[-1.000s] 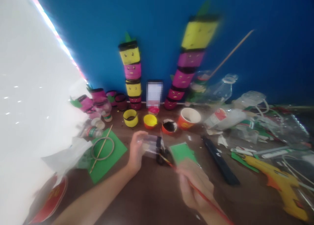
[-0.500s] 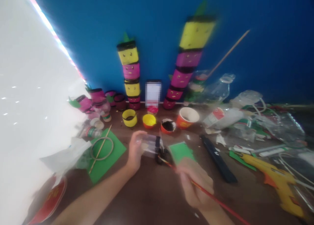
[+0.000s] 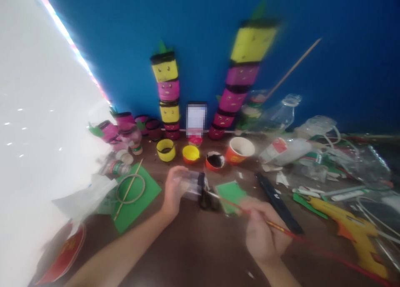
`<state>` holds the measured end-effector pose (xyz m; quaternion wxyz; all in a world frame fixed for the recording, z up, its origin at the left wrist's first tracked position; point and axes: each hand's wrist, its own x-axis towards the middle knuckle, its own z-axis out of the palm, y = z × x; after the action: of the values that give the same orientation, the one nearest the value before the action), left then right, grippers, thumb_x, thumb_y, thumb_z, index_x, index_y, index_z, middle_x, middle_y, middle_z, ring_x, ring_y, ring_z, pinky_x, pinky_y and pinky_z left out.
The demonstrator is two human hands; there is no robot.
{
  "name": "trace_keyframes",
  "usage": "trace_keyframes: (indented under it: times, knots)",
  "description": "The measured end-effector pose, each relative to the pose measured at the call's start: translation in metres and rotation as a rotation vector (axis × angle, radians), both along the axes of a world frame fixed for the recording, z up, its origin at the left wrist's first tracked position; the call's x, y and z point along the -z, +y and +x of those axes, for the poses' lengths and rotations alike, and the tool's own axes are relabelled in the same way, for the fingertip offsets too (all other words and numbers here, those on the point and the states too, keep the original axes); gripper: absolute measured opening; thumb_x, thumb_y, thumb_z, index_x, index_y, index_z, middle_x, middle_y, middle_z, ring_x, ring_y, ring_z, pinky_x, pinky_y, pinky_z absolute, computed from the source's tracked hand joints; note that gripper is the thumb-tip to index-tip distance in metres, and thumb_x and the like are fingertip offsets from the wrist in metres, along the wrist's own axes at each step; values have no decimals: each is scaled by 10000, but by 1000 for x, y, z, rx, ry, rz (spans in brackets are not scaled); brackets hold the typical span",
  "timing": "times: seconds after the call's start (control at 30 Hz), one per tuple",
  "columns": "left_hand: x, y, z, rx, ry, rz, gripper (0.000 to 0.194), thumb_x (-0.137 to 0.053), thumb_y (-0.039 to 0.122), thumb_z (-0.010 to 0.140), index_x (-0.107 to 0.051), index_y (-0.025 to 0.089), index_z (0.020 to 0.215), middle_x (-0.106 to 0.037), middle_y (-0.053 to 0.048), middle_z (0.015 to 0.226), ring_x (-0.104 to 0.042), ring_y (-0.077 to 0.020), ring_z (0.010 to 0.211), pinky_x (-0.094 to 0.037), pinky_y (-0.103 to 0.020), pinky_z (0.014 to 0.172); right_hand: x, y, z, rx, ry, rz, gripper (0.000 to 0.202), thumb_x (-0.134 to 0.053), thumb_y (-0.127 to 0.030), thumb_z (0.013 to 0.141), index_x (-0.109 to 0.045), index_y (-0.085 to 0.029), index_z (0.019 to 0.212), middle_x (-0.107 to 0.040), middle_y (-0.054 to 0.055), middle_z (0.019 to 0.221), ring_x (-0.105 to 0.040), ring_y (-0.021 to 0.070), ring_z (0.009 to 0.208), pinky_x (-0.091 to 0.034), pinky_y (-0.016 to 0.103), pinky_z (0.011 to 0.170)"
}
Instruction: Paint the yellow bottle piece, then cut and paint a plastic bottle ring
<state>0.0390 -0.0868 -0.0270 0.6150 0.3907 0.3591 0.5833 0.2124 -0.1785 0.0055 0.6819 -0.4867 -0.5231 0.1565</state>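
My left hand [image 3: 175,191] is wrapped round a clear plastic cylinder [image 3: 191,184], seemingly a cut bottle piece, lying sideways with a black band at its right end. In my right hand [image 3: 265,228] is a long red paintbrush [image 3: 276,226], its tip pointing left towards that black end; blur hides whether they touch. Just below the band lie black-handled scissors [image 3: 205,199]. A green paper piece [image 3: 231,195] rests between the scissors and my right hand. Behind them stand a cup of black paint [image 3: 215,165] and a cup of yellow paint [image 3: 191,157].
Along the blue wall rise two stacks of painted yellow and pink containers [image 3: 168,89] [image 3: 236,97]. A yellow ring-shaped container [image 3: 166,151] and a paper cup [image 3: 240,153] stand in front. Plastic bottles [image 3: 283,112] and a yellow glue gun [image 3: 340,220] crowd the right; green paper [image 3: 146,195] lies left.
My right hand has moved right and slightly down, drawing the paintbrush away along the cylinder's right side. My left hand and the cylinder stay nearly in place.
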Motion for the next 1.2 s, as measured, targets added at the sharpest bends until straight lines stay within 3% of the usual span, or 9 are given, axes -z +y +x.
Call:
trace_keyframes:
  times: [0.2,0.4,0.53,0.63,0.77,0.93,1.2]
  knots:
    - [-4,0,4,50,-106,-190,443,-535,565,775,-502,227,1060,-639,-58,976,-644,-215,823,-525,-363,695,-7,21,-1,-53,501,-118,117,-586,-248,787,-649,-175,720,-616,3,567,-592,126,500,-480,240,484]
    - [-6,-2,1,224,-245,-209,456,-560,582,732,-514,217,1001,-647,-42,895,-635,-187,670,-512,-312,555,-7,26,5,-138,647,-135,112,-624,-270,771,-653,-184,707,-634,5,607,-628,132,564,-500,250,533]
    - [-9,-4,-1,288,-214,-185,508,-611,499,692,-521,182,1079,-648,-79,932,-627,-201,714,-515,-321,591,-9,24,8,-178,609,-112,122,-586,-271,798,-651,-206,717,-612,-14,594,-612,122,552,-492,243,524]
    - [-12,-3,1,253,-164,-180,521,-592,514,733,-472,244,1162,-611,-74,1069,-632,-179,682,-492,-267,485,-12,22,9,-207,568,-112,132,-566,-263,801,-665,-215,728,-612,-11,602,-607,122,546,-488,245,513]
    - [-11,1,3,279,-184,-213,525,-524,622,754,-416,307,1160,-642,-34,942,-610,-150,526,-413,-213,346,-12,21,11,-207,572,-85,108,-587,-252,760,-687,-219,734,-631,-1,637,-617,124,559,-500,260,534]
    - [-9,3,0,353,-258,-244,490,-525,613,744,-458,275,1092,-676,-34,888,-610,-137,496,-446,-225,380,-10,22,12,-156,487,-76,116,-570,-239,778,-683,-222,758,-648,19,691,-630,150,603,-520,303,559]
    - [3,12,-3,628,-262,-310,642,-281,738,776,-503,163,959,-715,-102,731,-603,-160,378,-351,-177,271,-1,14,11,-133,310,-102,124,-602,-207,788,-706,-219,853,-698,37,759,-665,173,682,-540,321,638]
